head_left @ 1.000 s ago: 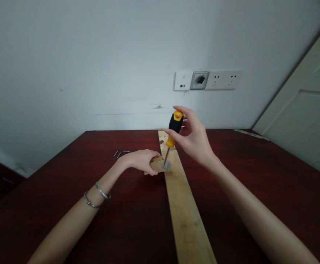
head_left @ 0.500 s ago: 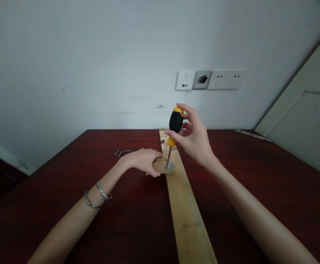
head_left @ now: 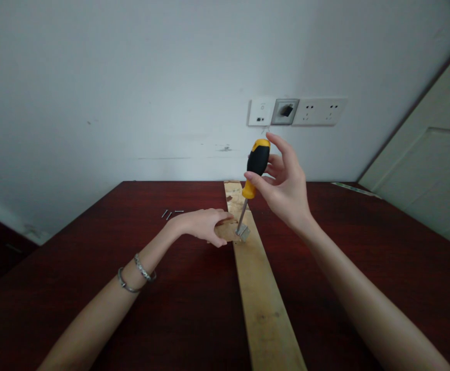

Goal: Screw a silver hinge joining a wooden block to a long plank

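Note:
My right hand (head_left: 284, 183) grips the black and yellow handle of a screwdriver (head_left: 258, 158), thumb on one side and fingers on the other. Its shaft slants down to the left, and the tip meets a small metal hinge (head_left: 243, 232). That hinge lies across a short wooden block (head_left: 227, 230) and a long wooden plank (head_left: 263, 293). Around the block's left end, my left hand (head_left: 205, 225) is closed, thumb in front and fingers behind. Whether a screw sits under the tip is too small to make out.
Several screws (head_left: 170, 214) lie on the dark red table (head_left: 93, 247) left of the plank. Behind the table stands a white wall with sockets (head_left: 319, 112). A thin flat strip (head_left: 354, 190) lies at the table's back right, near a pale door (head_left: 437, 170).
My right hand has shifted right and slightly up, tilting the screwdriver's handle further right while its tip stays at the hinge. My left hand has barely moved.

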`<state>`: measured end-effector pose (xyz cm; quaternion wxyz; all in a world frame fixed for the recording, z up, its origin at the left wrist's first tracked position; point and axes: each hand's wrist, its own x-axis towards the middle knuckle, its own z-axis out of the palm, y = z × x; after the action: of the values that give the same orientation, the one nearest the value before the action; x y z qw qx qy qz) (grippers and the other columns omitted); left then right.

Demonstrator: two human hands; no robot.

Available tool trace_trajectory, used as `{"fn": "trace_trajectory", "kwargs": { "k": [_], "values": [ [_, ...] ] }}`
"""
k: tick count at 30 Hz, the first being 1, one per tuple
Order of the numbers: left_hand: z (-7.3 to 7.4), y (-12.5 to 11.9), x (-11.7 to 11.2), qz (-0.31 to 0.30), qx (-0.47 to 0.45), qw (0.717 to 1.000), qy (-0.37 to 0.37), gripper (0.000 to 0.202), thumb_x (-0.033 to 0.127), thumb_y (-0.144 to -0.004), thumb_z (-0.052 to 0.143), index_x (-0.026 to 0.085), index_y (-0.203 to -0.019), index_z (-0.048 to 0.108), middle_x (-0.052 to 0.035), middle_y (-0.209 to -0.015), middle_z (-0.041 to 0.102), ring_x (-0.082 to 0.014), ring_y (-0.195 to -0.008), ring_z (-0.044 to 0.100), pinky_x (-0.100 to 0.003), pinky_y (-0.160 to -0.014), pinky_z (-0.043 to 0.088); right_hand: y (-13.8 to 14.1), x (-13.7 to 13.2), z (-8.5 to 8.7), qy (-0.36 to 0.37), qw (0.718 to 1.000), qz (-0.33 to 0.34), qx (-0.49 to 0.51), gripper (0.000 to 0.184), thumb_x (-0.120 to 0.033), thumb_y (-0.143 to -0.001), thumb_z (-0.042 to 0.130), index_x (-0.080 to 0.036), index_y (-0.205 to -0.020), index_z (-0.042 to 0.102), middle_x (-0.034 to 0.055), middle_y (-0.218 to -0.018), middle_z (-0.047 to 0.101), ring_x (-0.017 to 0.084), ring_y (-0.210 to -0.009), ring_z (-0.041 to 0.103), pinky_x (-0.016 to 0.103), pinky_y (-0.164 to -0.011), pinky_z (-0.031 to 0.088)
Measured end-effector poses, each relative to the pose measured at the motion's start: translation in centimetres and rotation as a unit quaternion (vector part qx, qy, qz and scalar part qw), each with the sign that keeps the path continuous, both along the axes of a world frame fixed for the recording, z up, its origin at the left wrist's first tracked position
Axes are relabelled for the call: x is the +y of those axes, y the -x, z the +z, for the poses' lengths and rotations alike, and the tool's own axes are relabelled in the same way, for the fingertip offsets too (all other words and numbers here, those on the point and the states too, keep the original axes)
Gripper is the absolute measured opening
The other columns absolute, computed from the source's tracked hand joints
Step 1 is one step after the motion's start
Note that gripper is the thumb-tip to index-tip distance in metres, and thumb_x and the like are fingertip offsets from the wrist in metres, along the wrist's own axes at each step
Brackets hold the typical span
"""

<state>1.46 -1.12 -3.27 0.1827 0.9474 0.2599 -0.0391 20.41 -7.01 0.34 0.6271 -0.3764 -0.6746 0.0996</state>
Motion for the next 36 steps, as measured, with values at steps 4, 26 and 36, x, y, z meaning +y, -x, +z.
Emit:
{"fn": "trace_trajectory", "kwargs": {
  "k": [4,26,36],
  "values": [
    [0.2,-0.1,-0.2,-0.018,-0.004,1.000,0.004,0.067,0.036,-0.069,0.066,0.017,-0.130,0.046,-0.0089,-0.115,0.059,-0.0222,-0.095,0.056,-0.030,-0.082,0.042,-0.1,0.1,0.1,-0.012,1.000,0.015,0.013,0.068,-0.035,-0.082,0.061,-0.032,-0.142,0.027,0.0079,-0.126,0.057,0.021,-0.091,0.063,0.035,-0.068,0.058],
    [1.4,-0.2,-1.6,-0.038,0.031,0.999,-0.017,0.056,0.038,-0.065,0.069,0.022,-0.118,0.057,-0.0046,-0.102,0.060,-0.0197,-0.082,0.058,-0.028,-0.071,0.043,0.1,0.4,0.4,-0.046,0.994,0.078,0.056,0.065,-0.044,-0.086,0.054,-0.037,-0.144,0.025,0.0034,-0.136,0.051,0.020,-0.103,0.062,0.034,-0.079,0.056],
    [1.9,0.1,-0.9,-0.015,0.005,0.999,-0.028,0.068,0.040,-0.068,0.067,0.021,-0.130,0.047,-0.0069,-0.113,0.058,-0.0216,-0.094,0.056,-0.031,-0.080,0.042,-5.7,0.9,2.4,-0.039,0.993,0.003,0.116,0.055,-0.041,-0.085,0.057,-0.039,-0.135,0.036,0.0040,-0.116,0.064,0.018,-0.085,0.066,0.035,-0.069,0.056]
  ]
}}
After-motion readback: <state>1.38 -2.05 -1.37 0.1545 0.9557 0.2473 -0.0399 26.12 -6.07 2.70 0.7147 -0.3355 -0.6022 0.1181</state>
